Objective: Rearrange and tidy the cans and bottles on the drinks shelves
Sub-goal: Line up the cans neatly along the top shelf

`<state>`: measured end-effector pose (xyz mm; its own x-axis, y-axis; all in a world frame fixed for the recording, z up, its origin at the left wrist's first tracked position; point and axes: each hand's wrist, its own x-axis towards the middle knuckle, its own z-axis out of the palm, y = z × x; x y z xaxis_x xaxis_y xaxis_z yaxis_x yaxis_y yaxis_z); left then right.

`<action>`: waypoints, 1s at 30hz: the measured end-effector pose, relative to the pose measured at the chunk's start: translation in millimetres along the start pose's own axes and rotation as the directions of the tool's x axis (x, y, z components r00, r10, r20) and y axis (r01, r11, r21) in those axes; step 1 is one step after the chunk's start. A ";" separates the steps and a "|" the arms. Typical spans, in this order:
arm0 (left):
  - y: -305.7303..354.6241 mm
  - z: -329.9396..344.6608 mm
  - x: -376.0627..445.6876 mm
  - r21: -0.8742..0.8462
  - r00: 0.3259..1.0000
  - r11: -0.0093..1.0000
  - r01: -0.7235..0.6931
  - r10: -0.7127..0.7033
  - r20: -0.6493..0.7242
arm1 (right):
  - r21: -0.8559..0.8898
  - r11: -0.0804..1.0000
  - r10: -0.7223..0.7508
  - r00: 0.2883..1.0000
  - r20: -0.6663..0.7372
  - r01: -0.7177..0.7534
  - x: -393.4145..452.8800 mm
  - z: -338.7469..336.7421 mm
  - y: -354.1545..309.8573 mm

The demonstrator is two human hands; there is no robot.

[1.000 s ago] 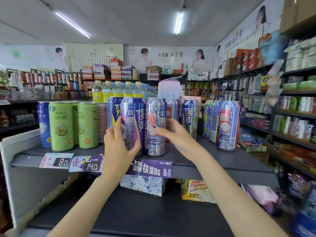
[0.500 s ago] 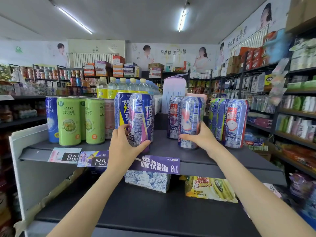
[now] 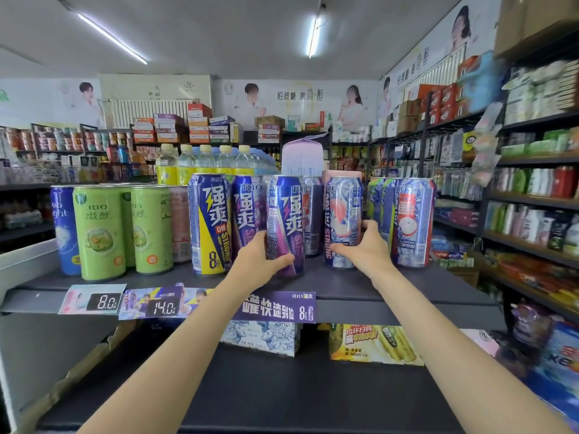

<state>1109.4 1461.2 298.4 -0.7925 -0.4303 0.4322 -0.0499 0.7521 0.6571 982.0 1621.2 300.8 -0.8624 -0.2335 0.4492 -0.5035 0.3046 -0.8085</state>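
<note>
The left hand (image 3: pixel 255 261) grasps the lower body of a tall purple-and-blue metal can (image 3: pixel 284 223); the right hand (image 3: pixel 365 249) clasps a tall blue-and-white can with a peach picture (image 3: pixel 343 220) just right of it. Both stand on the dark shelf (image 3: pixel 407 283); smooth, rigid, likely full and heavy, so a low grip suits.

Brightness: you see an evenly bright shop interior.
Source: two ceiling tube lights (image 3: pixel 314 32) glow white overhead.
Shadows: soft and faint under the top shelf (image 3: pixel 407 286).
Glare: mild sheen on the cans.
Blur: the right-hand shelving (image 3: pixel 539 195) smears.
Distortion: wide-angle bending curves your frame edges.
</note>
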 end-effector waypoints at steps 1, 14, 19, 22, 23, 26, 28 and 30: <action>0.5 3.1 4.2 -0.020 0.999 1.000 0.007 -0.007 0.038 | -0.004 1.000 0.000 1.000 0.009 0.000 0.0 0.1 0.8; 12.3 38.2 34.7 0.139 0.999 0.989 0.049 -0.046 -0.019 | -0.115 0.990 0.086 0.995 0.054 -0.079 7.8 3.0 7.7; 6.7 45.0 44.0 0.029 1.000 0.999 0.028 -0.027 -0.015 | -0.102 0.991 0.094 0.995 0.044 -0.089 9.0 3.1 9.5; 0.5 49.3 48.3 -0.096 0.995 0.995 0.038 -0.029 0.094 | -0.113 0.990 0.097 0.994 0.052 -0.090 9.6 4.5 9.7; 0.6 49.5 48.3 -0.128 0.991 0.991 0.048 -0.031 0.130 | -0.117 0.989 0.094 0.994 0.055 -0.087 9.7 5.2 9.6; 4.7 53.0 49.7 -0.126 0.987 0.987 0.099 -0.082 0.135 | -0.111 0.991 0.081 0.995 0.066 -0.073 10.2 6.1 9.4; 8.2 53.9 48.4 -0.028 0.988 0.989 0.142 -0.140 0.071 | -0.110 0.992 0.070 0.995 0.070 -0.063 9.9 6.1 9.7; 7.6 53.5 48.7 0.015 0.990 0.990 0.138 -0.138 0.035 | -0.112 0.992 0.063 0.995 0.074 -0.055 9.8 6.0 10.3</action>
<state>1037.9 1472.7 291.5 -0.7987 -0.5125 0.3152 -0.1682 0.6932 0.7008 968.7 1616.5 294.5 -0.8863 -0.2814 0.3677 -0.4582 0.4184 -0.7842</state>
